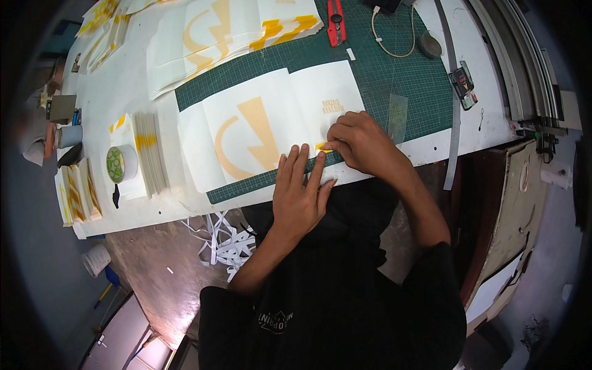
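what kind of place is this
Most likely a sign or sticker workshop. A green cutting mat covers the bench, stacks of white sheets with yellow shapes lie on it with a red utility knife, and paper offcuts litter the floor.

the person wears a black short-sleeved shirt, its fabric plain and dark across the chest and shoulders, with a small pale printed marking on the front near the lower middle of the view. the sleeves end above the elbows, so both forearms are bare down to the wrists. the left hand and the right hand are both bare, with no gloves; no rings, watch or wristbands can be seen on them. the shirt's hem and the lower body are lost in shadow below.
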Demonstrator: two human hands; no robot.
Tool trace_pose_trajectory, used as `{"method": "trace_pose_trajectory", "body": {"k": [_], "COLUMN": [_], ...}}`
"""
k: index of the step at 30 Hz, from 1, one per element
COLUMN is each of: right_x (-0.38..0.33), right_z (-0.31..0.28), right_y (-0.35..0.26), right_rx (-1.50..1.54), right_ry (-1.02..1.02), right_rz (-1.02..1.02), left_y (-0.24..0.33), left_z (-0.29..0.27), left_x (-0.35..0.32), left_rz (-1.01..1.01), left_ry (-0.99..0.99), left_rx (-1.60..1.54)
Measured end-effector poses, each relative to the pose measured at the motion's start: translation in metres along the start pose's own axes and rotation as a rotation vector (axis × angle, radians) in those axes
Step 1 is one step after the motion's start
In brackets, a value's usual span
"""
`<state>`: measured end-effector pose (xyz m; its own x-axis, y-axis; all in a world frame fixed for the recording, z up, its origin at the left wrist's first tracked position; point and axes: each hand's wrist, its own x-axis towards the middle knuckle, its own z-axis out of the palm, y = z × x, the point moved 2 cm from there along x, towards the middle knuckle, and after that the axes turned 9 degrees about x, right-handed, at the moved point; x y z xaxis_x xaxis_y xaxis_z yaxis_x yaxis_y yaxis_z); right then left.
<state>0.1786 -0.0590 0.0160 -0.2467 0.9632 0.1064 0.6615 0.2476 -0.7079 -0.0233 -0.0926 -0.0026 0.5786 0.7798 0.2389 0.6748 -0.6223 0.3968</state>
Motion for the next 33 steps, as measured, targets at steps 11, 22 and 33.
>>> {"method": "trace_pose_trajectory", "body": {"k": [11,22,33], "right_x": [-0.003,-0.026,-0.033], "right_z": [0.0,-0.016,-0.005], "right_y": [0.005,0.023,0.031], "right_rx": [-0.066,0.007,0.001], "right_ry": [0.116,0.142,0.283], "right_rz": [-0.046,0.193,0.055], "left_y": [0.003,0.012,0.025], "left_z": [0.005,0.003,0.012], "left_x": [-0.001,0.005,0.009], "left_rz": [0.023,0.071,0.029], "left_ry": [0.019,-0.045,-0.089], "left_rx": [0.064,0.19,0.325]}}
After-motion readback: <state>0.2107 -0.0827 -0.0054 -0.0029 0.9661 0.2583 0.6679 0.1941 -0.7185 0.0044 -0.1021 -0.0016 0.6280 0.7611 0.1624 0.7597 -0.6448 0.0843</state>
